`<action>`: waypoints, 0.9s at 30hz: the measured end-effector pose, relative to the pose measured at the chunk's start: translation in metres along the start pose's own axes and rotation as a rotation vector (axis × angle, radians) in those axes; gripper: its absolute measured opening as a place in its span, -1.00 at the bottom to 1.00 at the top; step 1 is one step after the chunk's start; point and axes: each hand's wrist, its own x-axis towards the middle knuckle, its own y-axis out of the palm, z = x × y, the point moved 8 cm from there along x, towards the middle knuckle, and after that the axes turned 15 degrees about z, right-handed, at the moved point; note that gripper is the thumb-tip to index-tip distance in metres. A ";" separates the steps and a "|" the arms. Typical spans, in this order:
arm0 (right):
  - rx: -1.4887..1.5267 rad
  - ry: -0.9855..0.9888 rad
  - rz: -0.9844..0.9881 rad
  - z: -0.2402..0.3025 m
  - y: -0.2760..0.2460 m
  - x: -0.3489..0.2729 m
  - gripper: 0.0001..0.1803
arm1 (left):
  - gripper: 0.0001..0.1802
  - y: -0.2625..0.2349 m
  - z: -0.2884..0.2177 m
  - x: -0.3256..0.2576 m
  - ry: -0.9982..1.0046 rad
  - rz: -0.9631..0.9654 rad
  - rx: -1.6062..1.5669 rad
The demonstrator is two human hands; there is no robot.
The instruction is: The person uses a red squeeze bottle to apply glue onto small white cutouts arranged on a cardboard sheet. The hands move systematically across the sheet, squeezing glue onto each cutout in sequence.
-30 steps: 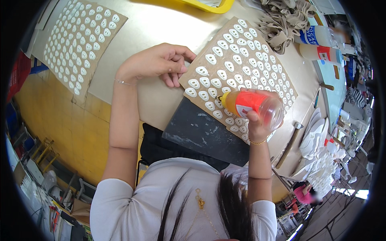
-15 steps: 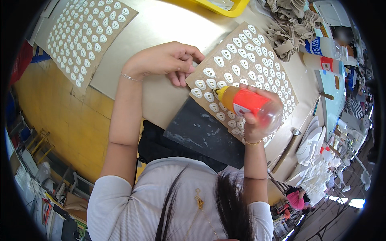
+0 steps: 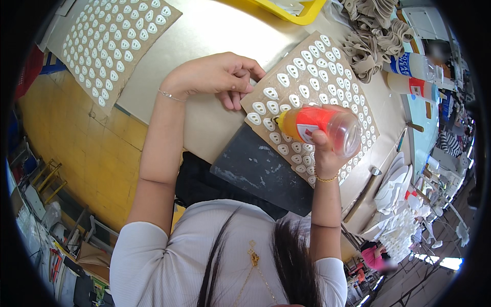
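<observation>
A tilted squeeze bottle (image 3: 312,123) with a yellow tip, a red label and amber liquid is gripped in my right hand (image 3: 327,146). Its nozzle points down at the small white pieces on a brown board (image 3: 286,100). Those white pieces (image 3: 283,80) are rounded triangles with two holes each, laid in rows. At the board's left corner, my left hand (image 3: 230,79) has its fingers curled, thumb and forefinger at the edge. Under the board's near side lies a dark grey slab (image 3: 255,166).
A second brown board (image 3: 115,77) of white pieces lies far left. A yellow tray (image 3: 309,13), stacked beige cut pieces (image 3: 371,43) and two bottles (image 3: 409,84) are at the back right. A hammer (image 3: 365,192) and white shaped pieces (image 3: 393,187) rest on the right.
The bottle has turned so that its base shows more, and its nozzle has shifted very slightly. My left hand keeps its place at the board's corner.
</observation>
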 end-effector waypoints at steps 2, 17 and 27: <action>0.027 0.009 -0.031 -0.005 -0.006 -0.006 -0.44 | -0.62 0.000 -0.001 0.000 -0.005 0.007 0.001; -0.010 -0.120 0.063 -0.003 0.009 -0.027 -0.32 | -0.61 0.000 0.000 0.000 0.005 -0.001 0.000; 0.200 -0.088 -0.041 0.002 0.008 -0.010 -0.32 | -0.60 0.000 0.002 0.001 0.002 0.000 -0.017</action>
